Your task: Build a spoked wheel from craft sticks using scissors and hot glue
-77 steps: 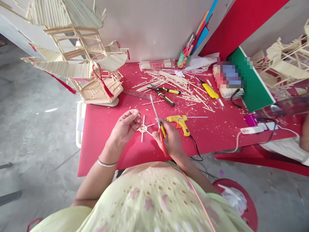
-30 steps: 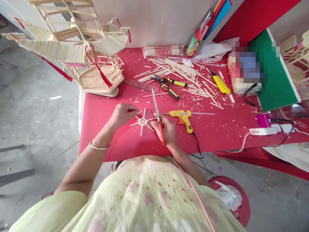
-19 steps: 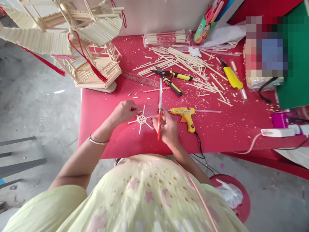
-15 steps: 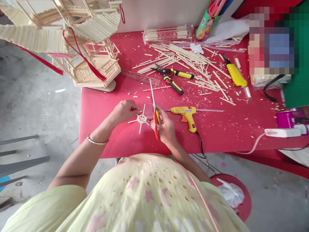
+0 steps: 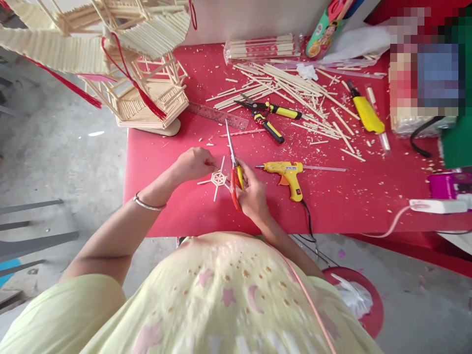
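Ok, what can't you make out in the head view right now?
All in the head view:
Left hand: whether its grip holds anything, too small to tell.
Hexagonal stick frame: right-side ends, covered by the right hand and scissors.
Stick pagoda: its top, cut off by the upper edge.
Cartoon-printed cup: tops of its contents, cut off by the same edge.
Wrapped bundle: its upper part or whatever lies there, masked by pixelation.
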Demonstrator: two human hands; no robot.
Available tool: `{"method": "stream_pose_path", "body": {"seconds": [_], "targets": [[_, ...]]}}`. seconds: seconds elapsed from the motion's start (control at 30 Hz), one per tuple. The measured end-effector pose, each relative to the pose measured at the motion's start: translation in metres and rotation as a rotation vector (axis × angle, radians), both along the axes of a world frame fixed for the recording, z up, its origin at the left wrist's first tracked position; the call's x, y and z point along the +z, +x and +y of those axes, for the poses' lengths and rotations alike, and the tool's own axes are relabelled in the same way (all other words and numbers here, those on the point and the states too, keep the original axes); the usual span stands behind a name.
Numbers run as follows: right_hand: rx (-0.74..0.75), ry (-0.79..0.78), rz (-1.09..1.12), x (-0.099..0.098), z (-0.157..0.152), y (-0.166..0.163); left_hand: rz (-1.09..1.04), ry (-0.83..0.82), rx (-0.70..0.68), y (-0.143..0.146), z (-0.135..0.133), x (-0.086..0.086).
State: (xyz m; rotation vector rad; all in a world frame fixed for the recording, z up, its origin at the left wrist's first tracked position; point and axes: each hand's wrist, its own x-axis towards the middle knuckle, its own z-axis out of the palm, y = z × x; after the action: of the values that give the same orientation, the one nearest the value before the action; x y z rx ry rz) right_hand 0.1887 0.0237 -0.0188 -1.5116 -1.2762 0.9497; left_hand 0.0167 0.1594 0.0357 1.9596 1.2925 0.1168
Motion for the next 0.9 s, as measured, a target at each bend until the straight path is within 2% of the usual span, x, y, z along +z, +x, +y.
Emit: {"method": "stream_pose_path", "body": {"seconds": [0.37,0.9], "targets": [[-0.009,-0.009,0.066,-0.0006,-0.0004,0.0011,0.098,0.023,-0.163,-0.0006,0.0067,-0.0015],[-0.006,0.002,-0.002,0.0031,0.0002,-0.0006,0.148,0.009,-0.224,-0.0002,0.0085,-0.0032]]}}
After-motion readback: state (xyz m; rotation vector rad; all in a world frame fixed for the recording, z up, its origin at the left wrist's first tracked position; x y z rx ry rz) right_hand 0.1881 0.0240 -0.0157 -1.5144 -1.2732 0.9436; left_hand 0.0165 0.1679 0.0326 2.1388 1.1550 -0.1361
